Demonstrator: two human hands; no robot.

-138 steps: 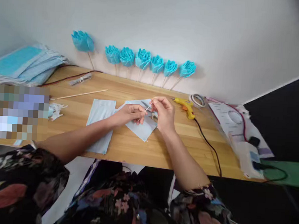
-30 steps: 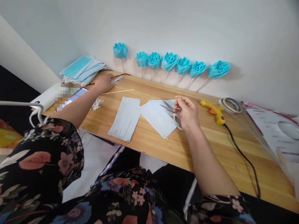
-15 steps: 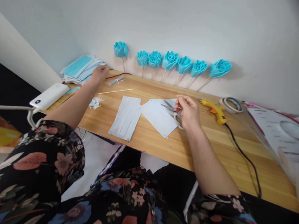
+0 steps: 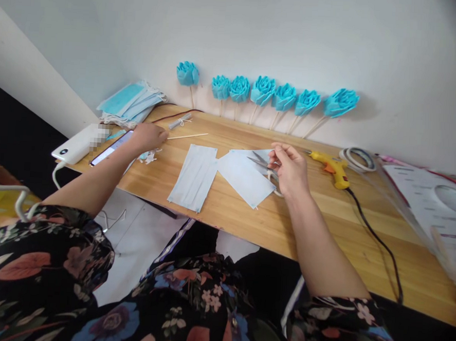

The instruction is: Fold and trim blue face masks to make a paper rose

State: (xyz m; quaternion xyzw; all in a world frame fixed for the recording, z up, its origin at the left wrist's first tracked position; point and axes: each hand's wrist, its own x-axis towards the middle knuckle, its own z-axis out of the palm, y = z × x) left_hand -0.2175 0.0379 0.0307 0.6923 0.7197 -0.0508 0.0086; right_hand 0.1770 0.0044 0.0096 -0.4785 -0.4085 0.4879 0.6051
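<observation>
My right hand [image 4: 290, 169] is closed round a pair of scissors [image 4: 258, 160], its blades pointing left over a flat white-blue mask sheet [image 4: 246, 179]. A pleated mask piece [image 4: 194, 176], without visible ear loops, lies just left of that sheet. At the left, my left hand [image 4: 148, 136] is low over the table with its fingers curled. It covers the near end of a thin wooden stick [image 4: 189, 136], and whether it grips anything is hidden. Small white and blue scraps [image 4: 149, 156] lie below this hand. A phone [image 4: 111, 149] with a lit screen shows beside the left forearm.
Several blue fabric roses [image 4: 264, 90] on sticks lean along the wall. A stack of masks [image 4: 131, 103] and a white power bank [image 4: 77, 143] are at left. A yellow glue gun [image 4: 332, 169], its cord, and tape rolls [image 4: 358, 159] lie at right.
My left hand has moved from the mask stack toward me, down to the stick's end and the scraps. The phone has come into sight. My right hand stays with the scissors.
</observation>
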